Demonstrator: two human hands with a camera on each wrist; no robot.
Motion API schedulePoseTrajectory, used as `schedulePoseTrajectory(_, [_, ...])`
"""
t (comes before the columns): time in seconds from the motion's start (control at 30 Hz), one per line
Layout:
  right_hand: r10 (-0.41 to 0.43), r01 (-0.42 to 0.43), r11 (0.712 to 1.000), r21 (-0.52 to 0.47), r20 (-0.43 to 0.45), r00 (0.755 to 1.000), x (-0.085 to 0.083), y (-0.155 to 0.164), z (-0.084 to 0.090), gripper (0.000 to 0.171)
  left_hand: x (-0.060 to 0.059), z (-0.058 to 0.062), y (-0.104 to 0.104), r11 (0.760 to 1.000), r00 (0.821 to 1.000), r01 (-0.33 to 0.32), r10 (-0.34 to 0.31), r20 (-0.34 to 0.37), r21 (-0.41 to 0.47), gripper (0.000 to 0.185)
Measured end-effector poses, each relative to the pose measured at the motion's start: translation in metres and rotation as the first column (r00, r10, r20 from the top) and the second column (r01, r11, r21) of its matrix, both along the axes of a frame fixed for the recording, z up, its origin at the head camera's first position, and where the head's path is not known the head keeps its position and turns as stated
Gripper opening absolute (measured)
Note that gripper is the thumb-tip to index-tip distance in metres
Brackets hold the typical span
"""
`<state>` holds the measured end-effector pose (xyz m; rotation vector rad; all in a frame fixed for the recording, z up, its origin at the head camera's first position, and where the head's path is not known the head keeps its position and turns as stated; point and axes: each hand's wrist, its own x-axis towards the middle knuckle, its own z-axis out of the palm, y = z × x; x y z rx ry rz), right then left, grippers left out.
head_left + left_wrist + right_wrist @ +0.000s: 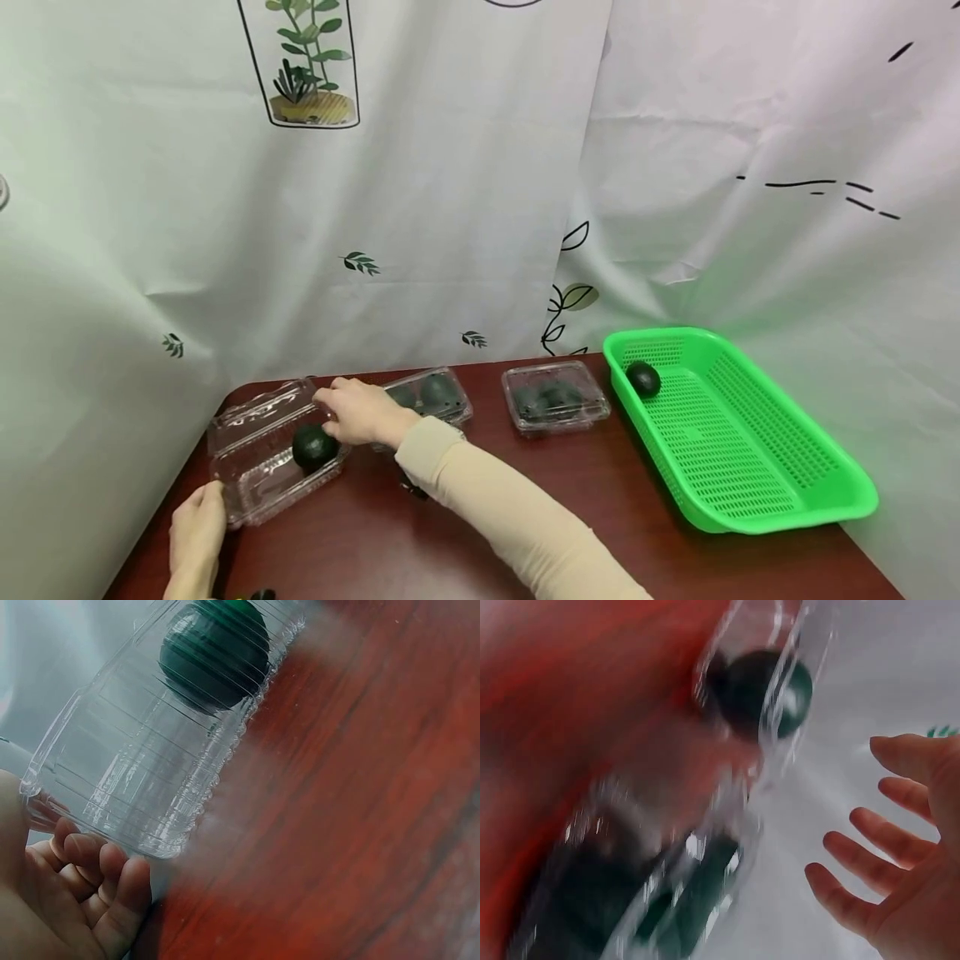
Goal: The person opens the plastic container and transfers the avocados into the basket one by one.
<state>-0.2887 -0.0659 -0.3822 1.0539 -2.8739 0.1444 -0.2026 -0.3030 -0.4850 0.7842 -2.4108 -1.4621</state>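
An open clear plastic clamshell box (258,467) sits at the left of the dark red table (420,550) with one dark green avocado (314,447) inside. My left hand (197,525) grips the box's near corner; in the left wrist view its fingers (97,877) curl under the box's (135,772) edge, below the avocado (215,654). My right hand (352,411) hovers just above and right of the avocado. The right wrist view shows its fingers (885,862) spread and empty, near the avocado (761,694).
Two closed clamshell boxes (431,396) (555,397) holding avocados stand at the back of the table. A green mesh basket (750,450) at the right holds one avocado (642,379). A white printed curtain (450,167) closes off the back and sides.
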Motion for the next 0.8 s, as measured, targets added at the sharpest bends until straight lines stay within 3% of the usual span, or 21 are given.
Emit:
schedulePoseTrajectory(0.23, [0.004, 0.001, 0.998, -0.066, 0.071, 0.997, 0.007, -0.024, -0.011, 0.05, 0.0, 0.0, 0.002, 1.0, 1.0, -0.002, 0.002, -0.007, 0.009, 0.043])
schedulePoseTrajectory(0.47, [0.001, 0.004, 0.998, -0.062, 0.082, 0.997, 0.01, -0.044, -0.037, 0.057, 0.002, -0.001, 0.002, 1.0, 1.0, 0.003, -0.003, -0.01, 0.007, 0.043])
schedulePoseTrajectory(0.63, [0.014, -0.013, 0.999, 0.035, -0.036, 0.999, 0.015, -0.06, -0.053, 0.05, 0.004, -0.001, 0.003, 1.0, 1.0, 0.008, -0.008, -0.015, 0.003, 0.044])
schedulePoseTrajectory(0.8, [0.034, -0.02, 0.995, 0.099, -0.144, 0.989, 0.02, -0.073, -0.056, 0.042, 0.004, 0.002, 0.003, 1.0, 0.999, 0.022, -0.021, -0.025, 0.012, 0.046])
